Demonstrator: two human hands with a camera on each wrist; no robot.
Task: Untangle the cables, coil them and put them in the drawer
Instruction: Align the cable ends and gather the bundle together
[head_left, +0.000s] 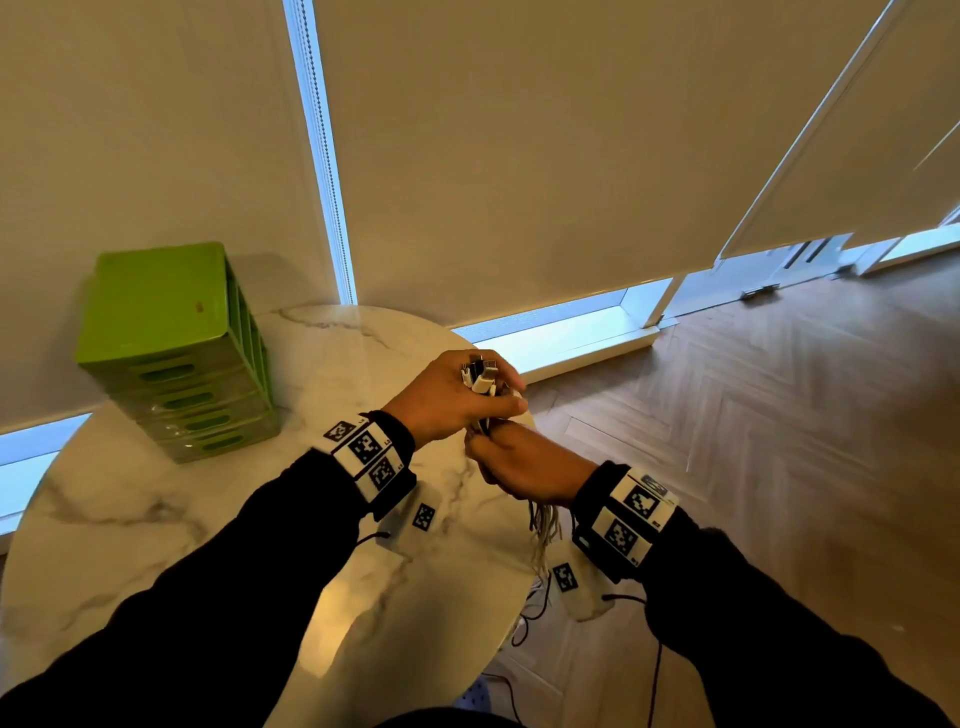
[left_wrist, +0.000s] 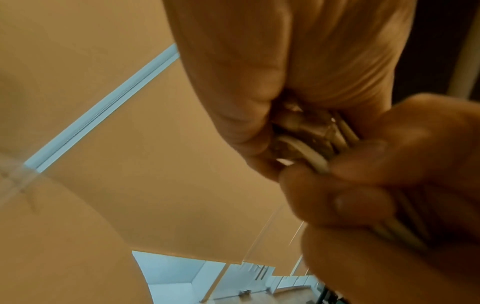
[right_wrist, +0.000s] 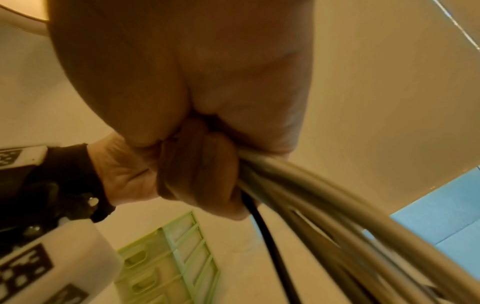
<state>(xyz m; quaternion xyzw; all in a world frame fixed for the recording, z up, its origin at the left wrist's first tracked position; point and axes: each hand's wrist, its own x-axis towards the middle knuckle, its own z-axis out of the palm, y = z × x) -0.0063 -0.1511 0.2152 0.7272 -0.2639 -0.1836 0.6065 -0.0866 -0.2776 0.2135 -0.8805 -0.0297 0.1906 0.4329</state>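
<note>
Both hands hold one bundle of white and black cables (head_left: 480, 382) above the right edge of the marble table (head_left: 208, 519). My left hand (head_left: 452, 397) grips the plug ends, which stick up out of the fist. Just below it, my right hand (head_left: 524, 462) is clenched around the same bundle, and the loose strands (head_left: 544, 525) hang down past the wrist. The left wrist view shows white cables (left_wrist: 315, 158) pinched between the fingers of both hands. The right wrist view shows grey and black cables (right_wrist: 298, 197) leaving the fist. The green drawer unit (head_left: 179, 353) stands at the table's back left.
Roller blinds (head_left: 519, 156) cover the windows behind the table. Wooden floor (head_left: 753, 415) lies to the right. Thin black wires (head_left: 530, 608) trail over the table's right edge to the floor. The drawer unit (right_wrist: 166, 263) has its drawers closed.
</note>
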